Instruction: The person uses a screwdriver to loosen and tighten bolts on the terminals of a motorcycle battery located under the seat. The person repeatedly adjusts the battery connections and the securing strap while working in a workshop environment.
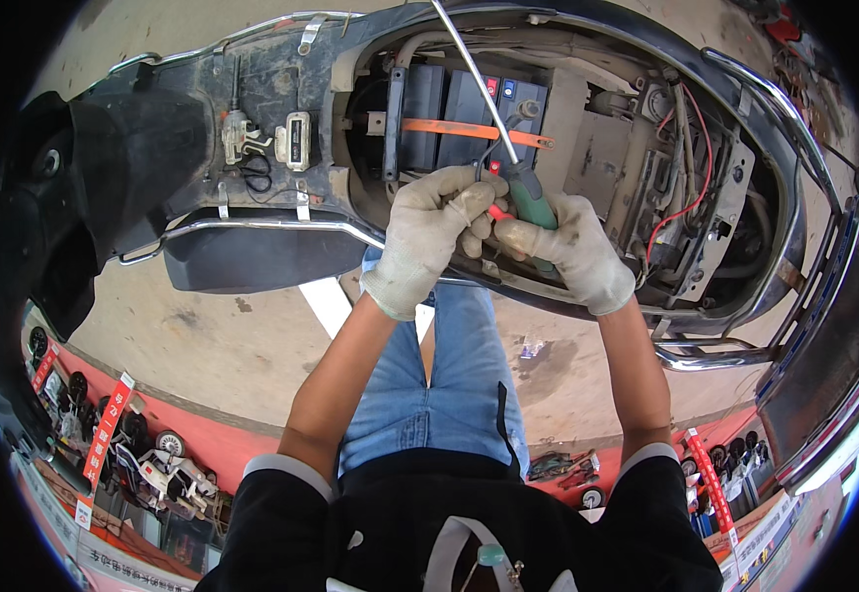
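Note:
Both my hands wear off-white gloves and meet over the open battery bay of a scooter. In my right hand [569,247] is a long screwdriver [531,202] with a green and grey handle, its metal shaft slanting up and to the left. My left hand [429,219] is closed with thumb and fingers pinched together. A small red piece [498,212] shows between the fingers of the two hands; its kind is hard to make out. Just beyond them sit dark batteries [461,104], crossed by an orange strap [449,128]. A thin black cable [486,156] runs down toward my left fingers.
On the scooter's footboard [192,118] lie a cordless power tool [242,136] and a white-and-black battery pack [296,141]. A red wire [681,207] loops through the bay's right side. Chrome rails [271,225] edge the body. Shelves with wheels and parts [168,464] stand behind me.

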A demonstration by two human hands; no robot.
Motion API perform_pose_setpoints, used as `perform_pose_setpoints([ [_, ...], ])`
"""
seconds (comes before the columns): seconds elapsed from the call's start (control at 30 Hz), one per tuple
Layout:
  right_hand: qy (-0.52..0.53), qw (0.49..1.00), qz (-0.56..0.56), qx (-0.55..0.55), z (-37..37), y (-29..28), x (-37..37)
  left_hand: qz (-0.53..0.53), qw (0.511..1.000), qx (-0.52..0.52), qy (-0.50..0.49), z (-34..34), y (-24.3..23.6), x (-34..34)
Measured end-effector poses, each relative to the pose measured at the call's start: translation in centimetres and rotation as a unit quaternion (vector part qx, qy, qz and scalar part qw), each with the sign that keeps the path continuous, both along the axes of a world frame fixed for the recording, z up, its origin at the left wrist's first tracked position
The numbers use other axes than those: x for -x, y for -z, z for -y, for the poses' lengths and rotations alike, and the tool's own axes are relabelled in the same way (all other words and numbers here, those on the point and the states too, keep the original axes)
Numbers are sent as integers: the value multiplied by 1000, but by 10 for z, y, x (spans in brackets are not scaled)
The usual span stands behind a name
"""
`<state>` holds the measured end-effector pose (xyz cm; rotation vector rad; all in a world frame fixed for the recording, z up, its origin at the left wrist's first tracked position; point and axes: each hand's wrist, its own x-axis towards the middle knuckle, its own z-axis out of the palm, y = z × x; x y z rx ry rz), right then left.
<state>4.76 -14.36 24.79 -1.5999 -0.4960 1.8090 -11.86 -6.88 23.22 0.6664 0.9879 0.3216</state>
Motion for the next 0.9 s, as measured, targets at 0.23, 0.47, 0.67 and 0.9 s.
perform_pose_setpoints([
  [0.23, 39, 977, 201, -65, 1, 17, 21, -72, 995, -36, 59, -14, 3, -5],
  [0.47, -9, 906, 423, 5, 3, 21, 32, -92, 985, -51, 139, -33, 28, -7],
  [0.67, 140, 878, 458, -16, 24, -3, 35, -113, 978, -79, 156, -48, 73, -25],
  [0.9, 43, 902, 429, -34, 81, -53, 48, -162, 970, -137, 121, -79, 120, -26],
])
